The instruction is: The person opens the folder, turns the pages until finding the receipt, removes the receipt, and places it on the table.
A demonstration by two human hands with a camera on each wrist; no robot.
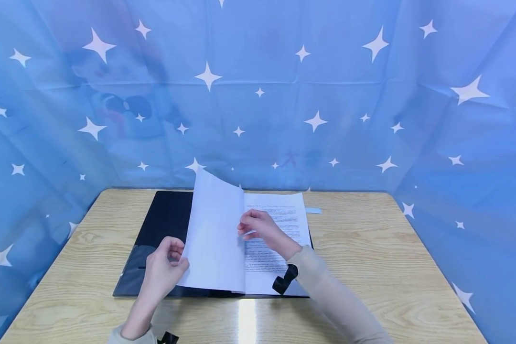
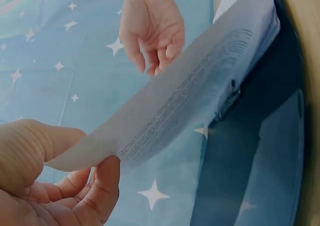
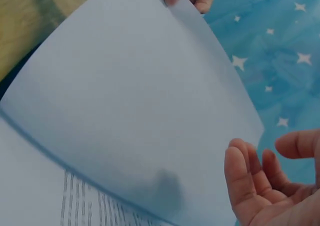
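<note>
My left hand pinches the outer edge of a raised sheet of paper between thumb and fingers. The sheet curves up to the left, its blank side facing me in the head view; printed lines show on its other face in the left wrist view. My right hand hovers at the sheet's inner side with loosely bent fingers and holds nothing. Beneath it lies a printed page on the right half of an open black folder. In the left wrist view a metal clip sits along the folder's spine.
The folder rests on a wood-grain table. A pale blue tab sticks out past the page's right edge. A clear pocket covers the folder's lower left. Behind the table hangs a blue curtain with white stars.
</note>
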